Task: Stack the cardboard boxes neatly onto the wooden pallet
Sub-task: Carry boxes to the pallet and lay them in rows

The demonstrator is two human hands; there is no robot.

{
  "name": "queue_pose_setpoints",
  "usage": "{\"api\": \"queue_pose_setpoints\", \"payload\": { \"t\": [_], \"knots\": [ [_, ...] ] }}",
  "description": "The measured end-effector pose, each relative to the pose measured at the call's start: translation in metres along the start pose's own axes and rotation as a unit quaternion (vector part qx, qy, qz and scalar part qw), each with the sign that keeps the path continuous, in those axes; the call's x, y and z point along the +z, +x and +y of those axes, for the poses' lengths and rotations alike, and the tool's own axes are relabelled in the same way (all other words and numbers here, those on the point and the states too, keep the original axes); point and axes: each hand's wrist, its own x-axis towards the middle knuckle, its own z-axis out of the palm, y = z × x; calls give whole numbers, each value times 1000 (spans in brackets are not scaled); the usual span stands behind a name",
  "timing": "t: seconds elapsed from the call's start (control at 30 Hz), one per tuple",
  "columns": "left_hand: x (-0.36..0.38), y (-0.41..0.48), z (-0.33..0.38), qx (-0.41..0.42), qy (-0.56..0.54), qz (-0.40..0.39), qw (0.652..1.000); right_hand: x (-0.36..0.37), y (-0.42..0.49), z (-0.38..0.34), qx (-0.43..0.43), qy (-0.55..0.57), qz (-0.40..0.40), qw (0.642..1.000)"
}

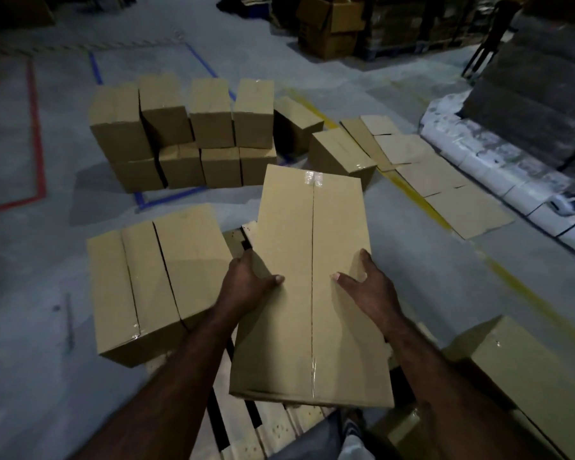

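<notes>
Floor [30, 277]: grey concrete marked with red, blue and yellow tape lines; it carries everything in view.
Floor stack [186, 134]: closed cardboard boxes in two tiers, well beyond the pallet's far edge, standing on a blue taped outline [166, 199].
Wooden pallet [273, 429]: pale slats with dark gaps, bare at its near edge, lying under the held box and the row of boxes.
Row on pallet [153, 287]: closed boxes set side by side, touching, along the pallet's left edge; how many there are cannot be told.
Held box [289, 327]: a long closed cardboard box with a clear-taped centre seam, over the middle of the pallet, just right of the row and apart from it; whether its base touches the slats cannot be told.
Flattened cartons [445, 180]: unfolded sheets lying on the floor off the pallet's far right corner, along the yellow line [422, 200].
Side box [525, 376]: a closed box at the pallet's right edge, partly cut off by the frame.
Tilted box [339, 154]: a closed box lying askew between the floor stack and the flattened cartons.
Left hand [246, 283]: grips the held box's left side, thumb on the top face, fingers wrapped round the edge.
Right hand [369, 283]: grips the right side, thumb on top, fingers curled over the edge.
</notes>
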Motion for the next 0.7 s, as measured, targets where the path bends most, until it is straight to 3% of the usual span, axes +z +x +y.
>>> {"api": "queue_pose_setpoints", "payload": {
  "t": [0.13, 0.43, 0.7],
  "knots": [
    [26, 21, 4, -10, 9, 8, 1000, -7, 41, 22, 3, -12, -28, 1000],
    [129, 80, 36, -117, -23, 28, 992, -23, 169, 97, -9, -45, -124, 991],
    [160, 107, 38, -149, -75, 63, 984, -22, 229, 111, -44, -46, -166, 984]
  ]
}}
